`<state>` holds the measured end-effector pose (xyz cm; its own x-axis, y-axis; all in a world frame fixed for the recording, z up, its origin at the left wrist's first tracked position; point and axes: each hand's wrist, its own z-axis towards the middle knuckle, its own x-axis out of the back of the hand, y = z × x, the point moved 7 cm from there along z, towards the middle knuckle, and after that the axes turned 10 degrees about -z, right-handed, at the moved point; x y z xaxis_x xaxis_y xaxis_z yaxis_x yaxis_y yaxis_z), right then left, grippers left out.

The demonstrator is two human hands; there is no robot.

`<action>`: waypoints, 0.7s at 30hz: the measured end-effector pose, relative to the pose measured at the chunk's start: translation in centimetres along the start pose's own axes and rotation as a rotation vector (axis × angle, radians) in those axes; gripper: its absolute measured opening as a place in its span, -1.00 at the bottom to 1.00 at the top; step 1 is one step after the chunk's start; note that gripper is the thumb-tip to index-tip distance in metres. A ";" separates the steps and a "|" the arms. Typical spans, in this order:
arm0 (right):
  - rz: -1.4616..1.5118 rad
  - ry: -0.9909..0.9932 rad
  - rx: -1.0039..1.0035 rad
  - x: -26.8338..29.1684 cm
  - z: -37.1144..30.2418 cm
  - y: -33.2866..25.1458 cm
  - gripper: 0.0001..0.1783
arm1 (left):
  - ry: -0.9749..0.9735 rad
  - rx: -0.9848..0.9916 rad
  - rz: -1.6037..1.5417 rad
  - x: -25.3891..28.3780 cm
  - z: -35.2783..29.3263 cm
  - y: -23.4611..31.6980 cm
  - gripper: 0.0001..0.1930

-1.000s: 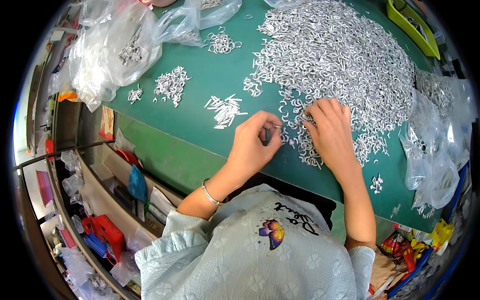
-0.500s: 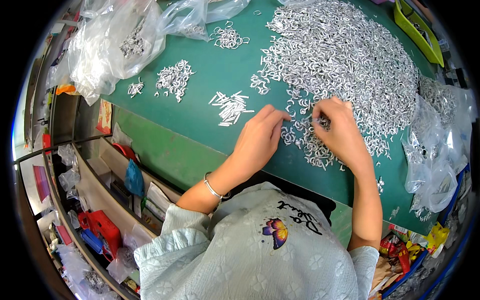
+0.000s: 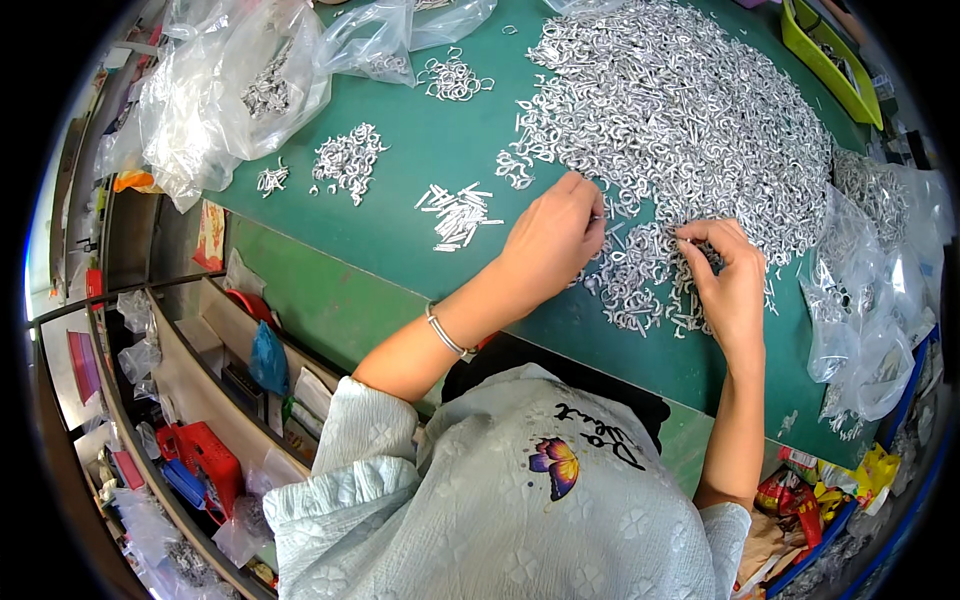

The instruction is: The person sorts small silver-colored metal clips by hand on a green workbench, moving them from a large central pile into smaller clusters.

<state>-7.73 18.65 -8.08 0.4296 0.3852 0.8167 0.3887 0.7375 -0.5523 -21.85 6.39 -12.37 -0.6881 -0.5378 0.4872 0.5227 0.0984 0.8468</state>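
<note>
Silvery pieces [image 3: 690,130] lie heaped on the bench [image 3: 395,225], trailing toward its near edge. The left hand [image 3: 555,232] curls, the right hand [image 3: 735,280] pinches; whether either grip clasps one is unclear.

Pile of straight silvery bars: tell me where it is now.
In the head view, the bars lie on the green tabletop, left of the person's left hand, and below and right of a small heap of curved pieces.

Silver pieces [image 3: 690,110] on green tabletop [image 3: 440,140]
</note>
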 end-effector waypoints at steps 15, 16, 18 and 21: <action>-0.023 -0.183 0.179 -3.8 -3.6 -6.1 -0.77 | -0.114 0.333 -0.351 2.3 -5.5 0.7 -0.83; -0.110 -0.174 0.268 -4.6 -3.9 -7.2 -0.74 | -0.104 0.369 -0.419 2.2 -5.9 0.4 -0.83; -0.242 -0.198 0.308 -6.0 -4.0 -7.7 -0.73 | -0.085 0.439 -0.559 1.8 -6.7 -0.4 -0.83; -0.406 -0.201 0.325 -6.4 -3.8 -8.1 -0.77 | -0.110 0.510 -0.560 1.6 -6.9 -0.2 -0.83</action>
<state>-10.56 8.10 -9.46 0.1217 0.1096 0.9865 0.2059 0.9695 -0.1332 -19.62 -0.25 -13.26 -0.8417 -0.5378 -0.0481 -0.1977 0.2242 0.9543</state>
